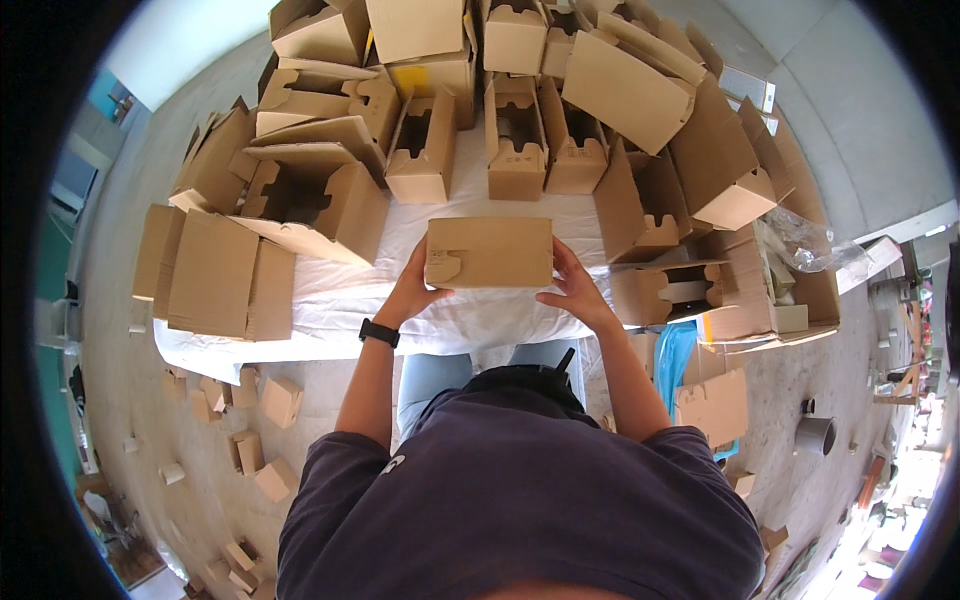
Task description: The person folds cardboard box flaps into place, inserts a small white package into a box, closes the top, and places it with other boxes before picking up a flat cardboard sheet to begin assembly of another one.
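A person's left hand (412,288) and right hand (572,287) clasp a closed brown cardboard box (489,252) by its two short ends, fingers curled around the edges, holding it at the near edge of a table draped in white cloth (330,305). A black wristband (379,333) sits on the left wrist. Just beyond the fingers, three open cartons (516,140) stand in a row with their flaps up; their insides lie in shadow, so the contents cannot be told. Farther out to the left, a large open box (300,200) lies tipped on its side beside flattened cartons (215,275) that hang over the table's corner. To the right, more open boxes (665,290) are heaped together, one of them holding crumpled clear plastic wrap (805,240). Small cardboard pieces (262,440) litter the concrete floor (130,250) down to the left of the person.
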The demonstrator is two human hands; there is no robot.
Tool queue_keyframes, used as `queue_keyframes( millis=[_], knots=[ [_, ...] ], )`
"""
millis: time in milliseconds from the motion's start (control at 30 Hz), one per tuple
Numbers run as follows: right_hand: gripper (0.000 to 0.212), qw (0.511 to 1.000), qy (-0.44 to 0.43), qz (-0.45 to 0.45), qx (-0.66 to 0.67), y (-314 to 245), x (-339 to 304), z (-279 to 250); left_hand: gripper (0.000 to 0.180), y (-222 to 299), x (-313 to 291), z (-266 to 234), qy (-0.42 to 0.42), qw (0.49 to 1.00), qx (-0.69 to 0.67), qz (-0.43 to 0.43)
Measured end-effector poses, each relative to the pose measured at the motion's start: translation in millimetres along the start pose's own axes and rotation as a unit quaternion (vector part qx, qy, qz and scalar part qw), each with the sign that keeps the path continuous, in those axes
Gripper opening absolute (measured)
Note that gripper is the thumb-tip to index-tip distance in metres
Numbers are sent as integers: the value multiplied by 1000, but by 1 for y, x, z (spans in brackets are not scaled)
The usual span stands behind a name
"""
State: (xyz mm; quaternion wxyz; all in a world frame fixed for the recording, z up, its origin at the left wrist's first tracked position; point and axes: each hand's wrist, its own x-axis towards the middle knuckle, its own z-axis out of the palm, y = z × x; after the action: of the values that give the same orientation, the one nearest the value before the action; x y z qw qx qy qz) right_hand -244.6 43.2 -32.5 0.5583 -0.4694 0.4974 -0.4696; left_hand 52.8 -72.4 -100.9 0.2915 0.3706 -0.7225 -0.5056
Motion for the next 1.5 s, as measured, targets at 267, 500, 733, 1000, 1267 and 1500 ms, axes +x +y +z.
queue_keyframes(
  millis=[267,500,733,1000,1267,1500],
  knots=[
    [57,995,79,-54,-9,11,10,-3,88,30,12,-3,-32,976,-174,-123],
    [55,993,98,9,69,25,15,-4,76,54,9,9,-2,950,-202,-236],
    [53,985,101,14,139,22,16,2,70,55,15,7,-6,938,-223,-266],
    [56,991,115,-12,62,35,23,-1,67,73,14,6,-27,912,-279,-298],
    [77,973,168,-84,-136,30,29,10,72,64,13,5,-19,885,-324,-332],
    [79,937,234,-106,-238,26,32,26,75,80,9,10,-9,888,-322,-328]
  ],
)
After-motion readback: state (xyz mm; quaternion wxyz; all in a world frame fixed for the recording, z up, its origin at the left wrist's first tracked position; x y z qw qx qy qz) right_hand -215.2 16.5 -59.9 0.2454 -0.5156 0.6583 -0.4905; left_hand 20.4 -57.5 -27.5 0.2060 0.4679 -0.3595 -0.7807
